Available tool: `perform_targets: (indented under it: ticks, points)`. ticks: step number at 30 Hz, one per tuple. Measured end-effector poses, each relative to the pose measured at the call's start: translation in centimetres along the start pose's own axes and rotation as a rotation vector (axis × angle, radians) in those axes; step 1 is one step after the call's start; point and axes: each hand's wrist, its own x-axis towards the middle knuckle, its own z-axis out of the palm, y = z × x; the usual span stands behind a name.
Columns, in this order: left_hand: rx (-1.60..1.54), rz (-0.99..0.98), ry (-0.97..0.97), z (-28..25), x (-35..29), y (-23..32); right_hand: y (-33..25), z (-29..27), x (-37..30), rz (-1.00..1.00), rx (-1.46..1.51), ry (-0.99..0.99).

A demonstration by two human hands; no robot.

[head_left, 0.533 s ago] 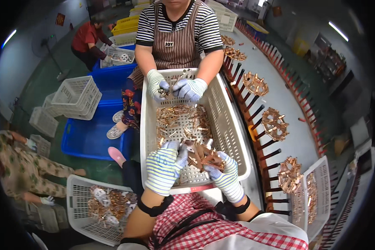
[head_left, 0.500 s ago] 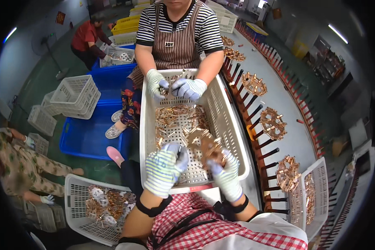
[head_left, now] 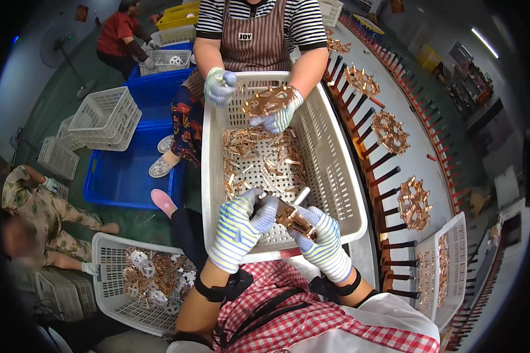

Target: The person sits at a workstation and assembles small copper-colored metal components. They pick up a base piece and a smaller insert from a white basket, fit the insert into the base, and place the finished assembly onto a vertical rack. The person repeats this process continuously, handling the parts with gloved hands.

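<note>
Copper-coloured part [head_left: 292, 219] being held above the crate [head_left: 324, 159]

Left hand [head_left: 238, 229] and right hand [head_left: 325, 242] are gripping its opposite ends. Steady handling is probably calling for firm, even support from both. Unlike half a second ago, it is showing a thin edge rather than its broad face. Across the crate, a co-worker [head_left: 256, 56] is now holding a disc [head_left: 269, 101] with its flat side in view.

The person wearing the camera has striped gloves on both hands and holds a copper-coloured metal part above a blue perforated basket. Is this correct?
Not quite: the perforated basket is off-white, not blue, as the head view shows. The rest stands: the left hand and right hand, in striped gloves, hold the copper-coloured metal part above it.
</note>
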Motion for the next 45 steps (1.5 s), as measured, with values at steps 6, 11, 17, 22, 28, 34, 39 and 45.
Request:
perform_targets:
  ticks: [6,11,17,22,28,34,39,45]
  points:
    - [0.588,0.401,0.139,0.6,-3.6,0.7,0.2,-1.1,-3.9,0.075,0.113,-0.024]
    - [0.096,0.125,0.123,2.8,-9.7,0.4,2.0,-2.5,-7.0,0.5,0.282,0.18]
    - [0.067,0.086,0.015,8.2,-10.7,-0.7,5.0,-1.8,-12.4,0.098,-0.024,-0.053]
    - [0.293,0.163,-0.087,10.9,-13.1,-2.5,5.4,-2.8,-15.2,0.056,-0.122,-0.144]
    - [-0.24,-0.201,0.034,12.0,-15.9,-3.8,5.8,-2.4,-19.0,0.047,0.124,-0.031]
    - [0.81,0.435,0.249,12.8,-20.8,-4.2,5.1,-2.4,-24.0,0.242,0.246,0.062]
    - [-0.266,-0.186,0.132,12.8,-26.9,-2.4,5.3,-4.5,-26.9,0.45,0.235,0.318]
    - [0.104,0.133,-0.046,14.4,-28.0,-2.0,2.8,-2.9,-30.0,0.088,0.022,0.015]
